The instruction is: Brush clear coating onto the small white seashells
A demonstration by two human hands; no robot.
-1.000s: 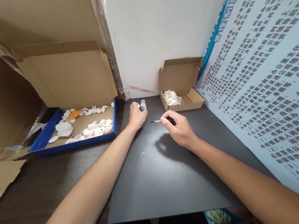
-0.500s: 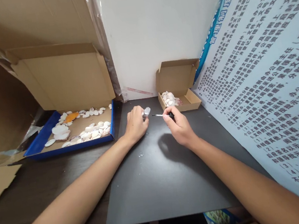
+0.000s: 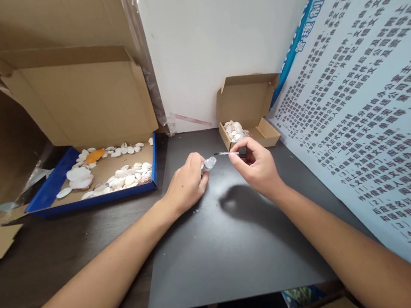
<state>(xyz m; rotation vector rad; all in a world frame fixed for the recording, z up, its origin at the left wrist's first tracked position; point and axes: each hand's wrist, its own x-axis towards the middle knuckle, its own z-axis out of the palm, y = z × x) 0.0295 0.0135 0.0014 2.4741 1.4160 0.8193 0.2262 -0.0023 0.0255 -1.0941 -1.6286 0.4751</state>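
My left hand [image 3: 187, 184] grips a small clear glass bottle [image 3: 209, 163], tilted with its mouth toward the right, just above the dark table [image 3: 224, 242]. My right hand [image 3: 258, 167] pinches a thin brush [image 3: 230, 153] by its black cap, with the tip pointing left, close to the bottle's mouth. The two hands are a few centimetres apart near the middle of the table.
A small open cardboard box [image 3: 248, 120] with white shells stands behind my right hand. A blue-rimmed tray [image 3: 57, 181] with several white shells and one orange shell lies at the left under a large cardboard flap. A printed poster [image 3: 371, 117] leans along the right side.
My left hand lifted the bottle from the back of the table, tilted it and brought it nearer. My right hand raised the brush and moved its tip up to the bottle's mouth.
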